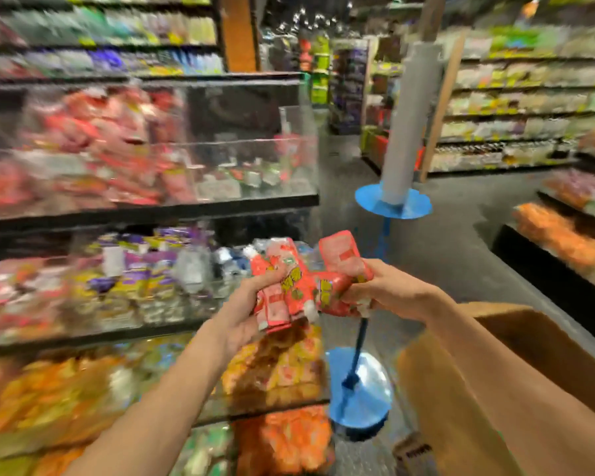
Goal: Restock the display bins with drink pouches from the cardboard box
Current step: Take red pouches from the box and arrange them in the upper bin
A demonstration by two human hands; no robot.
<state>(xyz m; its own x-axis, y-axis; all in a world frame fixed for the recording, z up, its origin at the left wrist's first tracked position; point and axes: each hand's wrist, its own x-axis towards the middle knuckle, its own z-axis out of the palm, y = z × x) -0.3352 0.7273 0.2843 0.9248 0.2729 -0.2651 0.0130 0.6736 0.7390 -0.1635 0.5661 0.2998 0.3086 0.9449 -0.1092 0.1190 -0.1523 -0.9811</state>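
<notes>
Left hand [244, 304]: raised at mid-frame, fingers curled tight round a bunch of red drink pouches [299, 283], thumb side up.
Right hand [382, 290]: level with the left, fingers pinching more of the same pouches; one pouch sticks up above the knuckles.
Pouches: red with white caps and yellow-green print, crumpled together. The two handfuls touch in the middle, held in the air in front of the middle tier.
Display bins [237, 166]: clear-walled tiers on black shelves at the left, blurred. The top tier is heaped with red packs on its left side and sits low on its right; the middle tier holds purple, yellow and pink packs; the lower tiers hold orange and yellow ones.
Cardboard box [529, 338]: brown, open, at lower right beneath the right forearm — its contents cannot be made out.
Blue stand [361, 389]: round base on the floor just beside the box, with a thin post rising to a blue disc that carries a grey tube [409, 125].
Background: stocked shelves [512, 115] across the aisle, too blurred to read.
</notes>
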